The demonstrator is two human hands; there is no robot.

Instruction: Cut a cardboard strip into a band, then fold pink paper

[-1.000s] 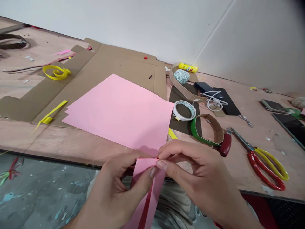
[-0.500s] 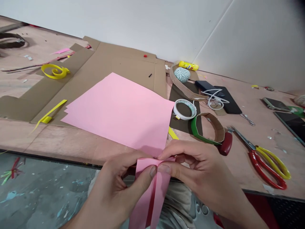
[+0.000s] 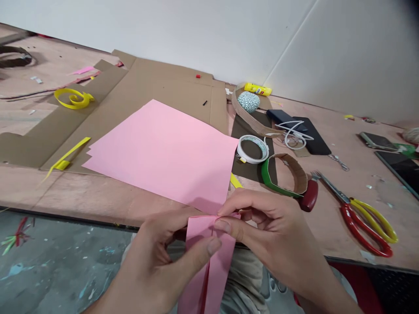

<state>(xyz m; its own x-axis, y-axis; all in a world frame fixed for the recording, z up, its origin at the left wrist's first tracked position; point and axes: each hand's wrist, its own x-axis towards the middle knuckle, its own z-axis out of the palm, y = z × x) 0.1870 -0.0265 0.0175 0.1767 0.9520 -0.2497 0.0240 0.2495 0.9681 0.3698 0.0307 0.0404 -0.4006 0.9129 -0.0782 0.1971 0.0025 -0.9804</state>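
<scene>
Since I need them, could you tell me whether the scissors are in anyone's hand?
No, the red-and-yellow scissors lie on the worktop, apart from the right hand.

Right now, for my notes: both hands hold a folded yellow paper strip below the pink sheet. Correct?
No: the head view shows the folded paper strip pink, not yellow, in the left hand and right hand, below the pink sheet.
</scene>
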